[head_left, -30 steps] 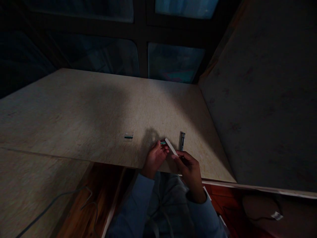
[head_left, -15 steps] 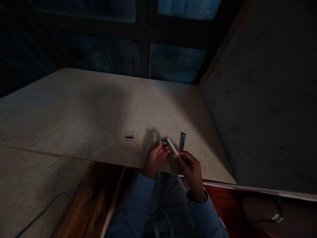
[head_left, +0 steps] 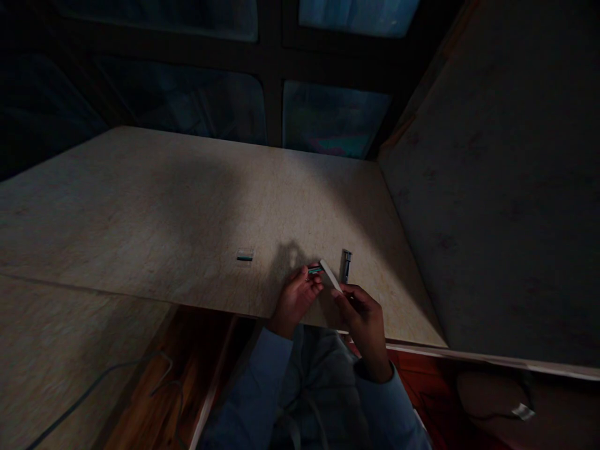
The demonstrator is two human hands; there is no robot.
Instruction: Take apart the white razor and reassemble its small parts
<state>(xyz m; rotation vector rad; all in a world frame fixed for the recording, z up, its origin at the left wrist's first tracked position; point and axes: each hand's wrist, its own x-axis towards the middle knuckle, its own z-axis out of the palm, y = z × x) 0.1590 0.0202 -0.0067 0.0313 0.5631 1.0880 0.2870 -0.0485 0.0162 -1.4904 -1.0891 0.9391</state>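
My right hand (head_left: 360, 312) pinches the lower part of a slim white handle (head_left: 330, 275), tilted up to the left. At the handle's upper end is a small dark-and-teal strip (head_left: 315, 270), much like a razor cartridge. My left hand (head_left: 300, 294) grips that strip by its left end between thumb and fingers; whether the strip is joined to the handle I cannot tell. Just beyond my right hand lies a dark razor (head_left: 347, 265), head away from me. Left of my hands sits a small clear plastic case (head_left: 245, 251) with a dark teal strip in it.
The pale table (head_left: 187, 219) reaches back to dark-framed window panes (head_left: 335, 119). A patterned panel (head_left: 506, 206) rises along its right side. A grey cable (head_left: 98, 382) runs over the lower-left surface. The front table edge is close to my wrists.
The white handle and my right hand have shifted slightly to the right. More of the dark-and-teal strip now shows between my left fingers and the handle.
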